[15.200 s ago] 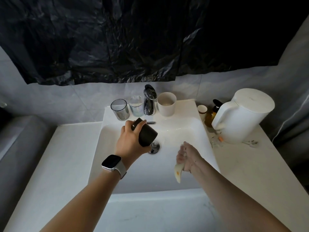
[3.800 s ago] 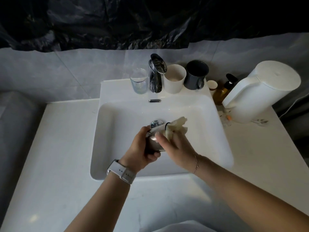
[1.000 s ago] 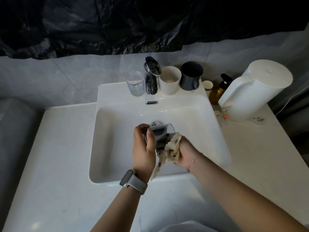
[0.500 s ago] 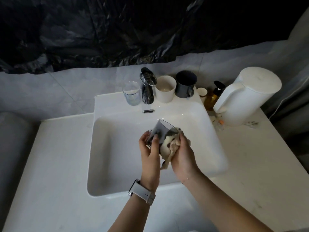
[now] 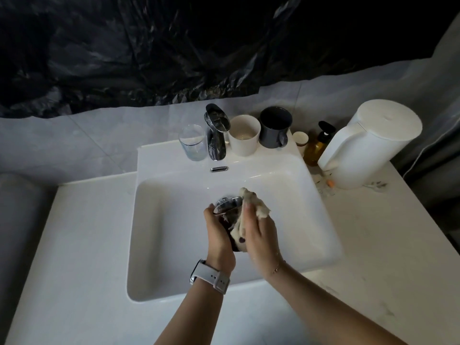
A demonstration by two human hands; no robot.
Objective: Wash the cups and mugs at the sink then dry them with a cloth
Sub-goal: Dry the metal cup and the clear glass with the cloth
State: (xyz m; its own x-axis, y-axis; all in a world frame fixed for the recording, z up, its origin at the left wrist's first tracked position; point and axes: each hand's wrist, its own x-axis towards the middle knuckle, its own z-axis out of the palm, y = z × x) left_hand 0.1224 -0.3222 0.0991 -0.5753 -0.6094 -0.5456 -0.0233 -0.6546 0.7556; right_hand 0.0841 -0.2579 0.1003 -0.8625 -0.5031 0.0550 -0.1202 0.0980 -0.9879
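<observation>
A smoked glass cup (image 5: 227, 211) is held over the sink (image 5: 174, 232) and rubbed with a cloth (image 5: 251, 205).

The cup is gripped around its side by the left hand (image 5: 219, 235), its rim tilted away toward the tap (image 5: 215, 131); the pale cloth is pinched against the cup's right side by the right hand (image 5: 261, 235), with one end standing up above the fingers. Both are kept above the middle of the basin, apart from its walls, with open white basin seen on either side. On the sink's back ledge a clear glass (image 5: 193, 143) is set left of the tap, a white cup (image 5: 244, 135) and a dark mug (image 5: 275, 127) right of it, close together. Beyond the sink's right edge a white kettle (image 5: 368, 145) is stood on the worktop (image 5: 74, 245), an amber pump bottle (image 5: 316, 148) just beside it.
</observation>
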